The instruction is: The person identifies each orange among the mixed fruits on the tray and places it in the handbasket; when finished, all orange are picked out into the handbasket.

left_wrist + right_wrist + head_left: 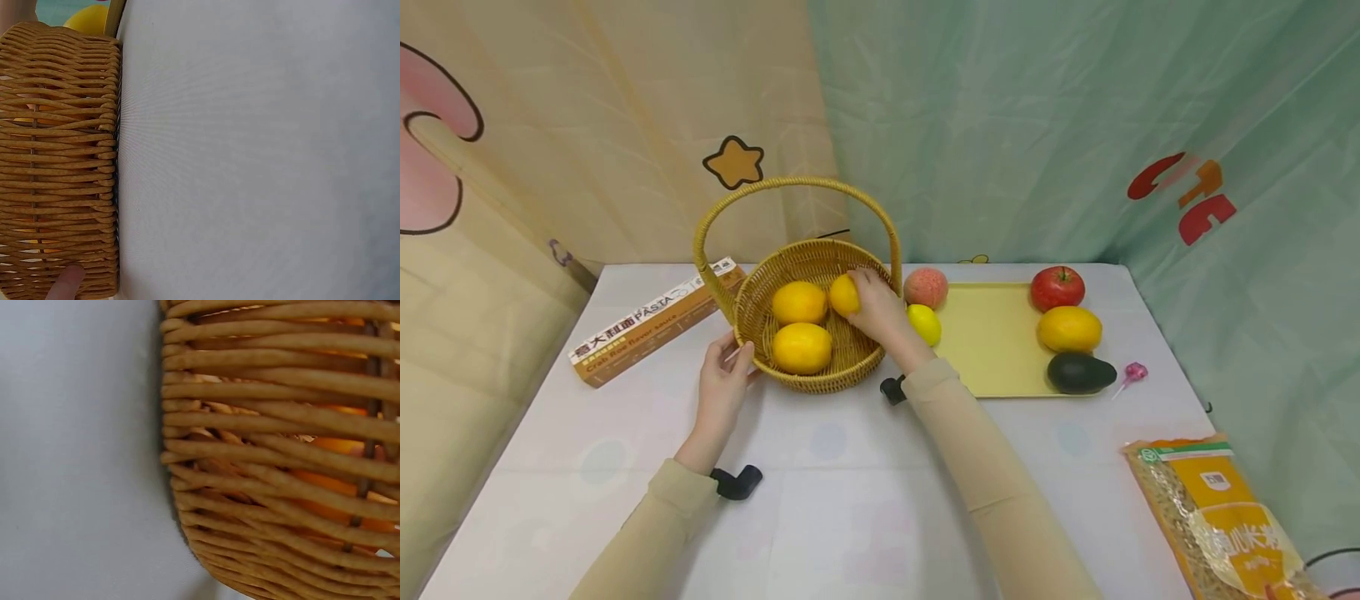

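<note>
Your left hand (721,379), fingers bent, grips the basket (820,384) at its eight o'clock, probably so that it does not slide. Your right hand (878,307) curls round the orange fruit (842,297) inside, toward one o'clock, where two yellow fruits (802,348) leave room.

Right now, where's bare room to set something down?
Free: middle of the tray, between peach and lemon on the left, apple and avocado on the right; table in front of the basket, between left sleeve and right sleeve. Crowded: tray's right end; basket interior, with yellow fruits and the right hand.
</note>
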{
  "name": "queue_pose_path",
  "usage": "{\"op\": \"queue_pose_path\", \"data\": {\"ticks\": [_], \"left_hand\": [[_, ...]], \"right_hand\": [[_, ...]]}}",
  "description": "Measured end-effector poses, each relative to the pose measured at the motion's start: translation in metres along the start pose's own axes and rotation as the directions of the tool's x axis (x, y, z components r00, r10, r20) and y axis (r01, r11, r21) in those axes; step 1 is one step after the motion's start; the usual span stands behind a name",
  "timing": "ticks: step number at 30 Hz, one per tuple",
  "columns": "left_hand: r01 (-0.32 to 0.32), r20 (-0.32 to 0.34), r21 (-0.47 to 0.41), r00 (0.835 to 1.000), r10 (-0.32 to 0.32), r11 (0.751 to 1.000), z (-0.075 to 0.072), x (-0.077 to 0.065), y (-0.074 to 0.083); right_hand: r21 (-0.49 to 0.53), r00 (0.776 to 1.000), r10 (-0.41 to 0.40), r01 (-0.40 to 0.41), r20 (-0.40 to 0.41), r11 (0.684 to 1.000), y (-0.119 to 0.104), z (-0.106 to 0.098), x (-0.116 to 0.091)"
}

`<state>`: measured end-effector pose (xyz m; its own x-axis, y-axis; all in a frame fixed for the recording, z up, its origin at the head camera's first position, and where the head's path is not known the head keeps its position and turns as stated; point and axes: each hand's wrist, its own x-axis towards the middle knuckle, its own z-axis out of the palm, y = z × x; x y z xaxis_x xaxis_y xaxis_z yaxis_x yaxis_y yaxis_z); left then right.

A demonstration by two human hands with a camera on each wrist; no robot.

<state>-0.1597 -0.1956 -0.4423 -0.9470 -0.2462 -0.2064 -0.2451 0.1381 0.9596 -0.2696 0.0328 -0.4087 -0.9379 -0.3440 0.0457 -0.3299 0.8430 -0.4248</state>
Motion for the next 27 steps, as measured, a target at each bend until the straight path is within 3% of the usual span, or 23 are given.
{"op": "queue_pose_path", "data": {"ticks": [8, 15, 21, 27], "left_hand": [[0.005, -0.008, 0.003, 1.000, -0.005, 1.000, 0.001, -0.001, 0.002], [-0.024, 0.000, -0.007, 1.000, 0.024, 1.000, 0.002, -0.002, 0.003], [-0.011, -0.012, -0.002, 1.000, 0.011, 1.000, 0.001, -0.002, 0.002], [-0.017, -0.009, -0.014, 1.000, 0.017, 1.000, 0.002, 0.000, 0.000]], "right_hand": [[0.030, 1.000, -0.001, 0.002, -0.030, 1.000, 0.002, -0.004, -0.006], [0.120, 0.995, -0.036, 0.047, -0.096, 0.992, -0.002, -0.019, -0.027], [0.255, 0.986, -0.032, 0.073, -0.161, 0.964, 0.006, -0.037, -0.050], [0.372, 0.967, -0.016, 0.113, -0.253, 0.921, 0.032, -0.061, -0.075]]}}
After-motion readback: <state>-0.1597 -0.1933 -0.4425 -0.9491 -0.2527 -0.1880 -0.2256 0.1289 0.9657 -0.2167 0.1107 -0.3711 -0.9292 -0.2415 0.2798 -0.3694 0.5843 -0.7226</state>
